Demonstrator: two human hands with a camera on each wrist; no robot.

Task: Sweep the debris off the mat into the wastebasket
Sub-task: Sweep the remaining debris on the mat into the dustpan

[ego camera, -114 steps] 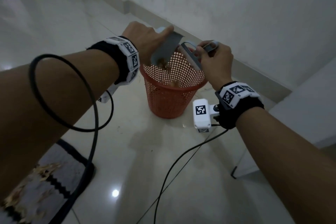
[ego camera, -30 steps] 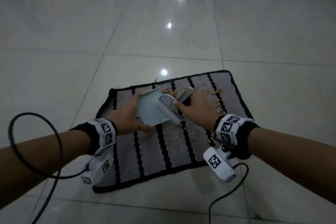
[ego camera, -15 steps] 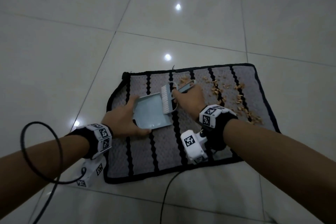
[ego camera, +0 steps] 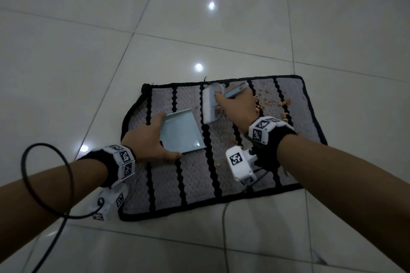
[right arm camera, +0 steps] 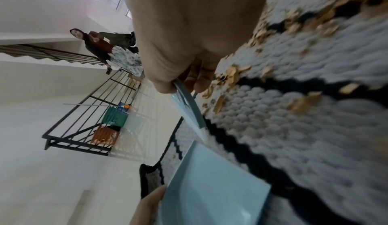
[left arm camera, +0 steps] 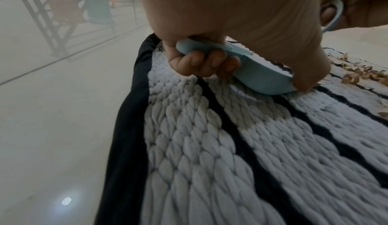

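your left hand [ego camera: 147,139] grips the rear rim of the light, stiff plastic dustpan [ego camera: 180,132] lying on the mat [ego camera: 168,182], and your right hand [ego camera: 236,107] is wrapped round the handle of the small brush [ego camera: 209,104], which looks the right place to hold it. the debris [ego camera: 282,103], dry flakes scattered over the mat's right part, looks featherlight and could snag in the soft knobbly weave, so keep the pan lip pressed down. the glossy tile floor [ego camera: 88,51] looks slippery under the mat; no wastebasket shows in the head view.

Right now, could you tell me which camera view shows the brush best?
The head view: the whole brush, bristles and handle, shows in the right hand. The right wrist view catches only a blurred sliver; the left wrist view only its handle loop.
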